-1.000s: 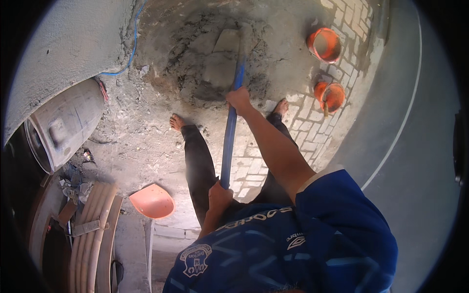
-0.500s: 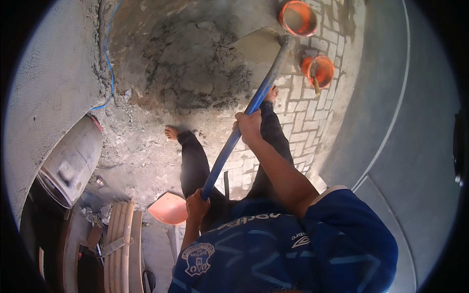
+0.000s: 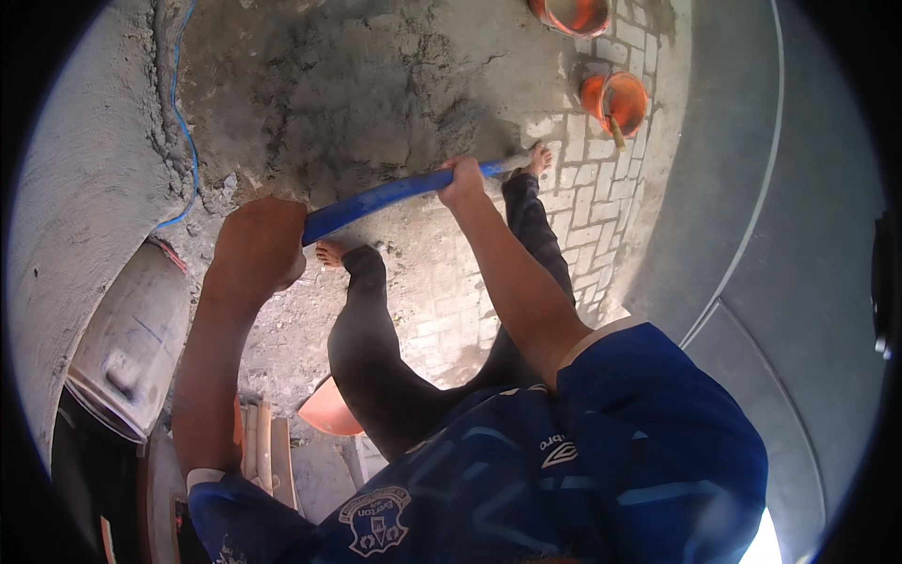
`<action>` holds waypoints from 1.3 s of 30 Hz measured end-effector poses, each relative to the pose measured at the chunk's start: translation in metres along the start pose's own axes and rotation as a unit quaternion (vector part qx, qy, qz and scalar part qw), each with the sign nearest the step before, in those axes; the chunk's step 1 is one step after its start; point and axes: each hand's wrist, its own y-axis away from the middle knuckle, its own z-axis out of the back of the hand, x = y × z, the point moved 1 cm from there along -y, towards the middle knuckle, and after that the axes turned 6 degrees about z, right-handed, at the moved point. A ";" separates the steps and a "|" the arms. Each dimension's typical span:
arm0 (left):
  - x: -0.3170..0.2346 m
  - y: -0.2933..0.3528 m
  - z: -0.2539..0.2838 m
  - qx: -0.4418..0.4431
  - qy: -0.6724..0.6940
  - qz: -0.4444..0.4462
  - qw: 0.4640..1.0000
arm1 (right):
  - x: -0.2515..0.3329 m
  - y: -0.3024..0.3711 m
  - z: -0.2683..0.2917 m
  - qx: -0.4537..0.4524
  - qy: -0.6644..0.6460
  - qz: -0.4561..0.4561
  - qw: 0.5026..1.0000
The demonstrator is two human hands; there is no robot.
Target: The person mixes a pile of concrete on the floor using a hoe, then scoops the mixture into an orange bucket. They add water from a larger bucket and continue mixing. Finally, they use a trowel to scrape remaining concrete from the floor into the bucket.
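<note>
A hoe with a long blue handle (image 3: 385,195) lies slantwise across the view in front of me. My left hand (image 3: 258,246) is raised and closed around its near end. Further along, my right hand (image 3: 461,181) grips the handle close to its grey far end. The hoe's blade is hard to make out against the mortar. Beyond the handle spreads a heap of wet grey mortar (image 3: 352,108) on the ground. My bare feet stand apart at its near edge, the right one beside the handle's far end.
Two orange buckets, one upper (image 3: 575,14) and one lower (image 3: 615,101) with a wooden-handled tool in it, stand on paving bricks (image 3: 587,202). At left are a blue cable (image 3: 178,113), a pale barrel (image 3: 132,334) and wooden boards (image 3: 282,456). An orange basin (image 3: 331,411) sits behind my legs.
My left hand has swung up and to the left from near my waist, still holding the handle's end. The handle has tilted flatter, and my right hand has risen slightly.
</note>
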 end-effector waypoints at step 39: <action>-0.063 0.297 -0.375 -0.072 0.473 0.321 0.817 | -0.078 0.250 0.066 0.315 0.454 -0.085 0.829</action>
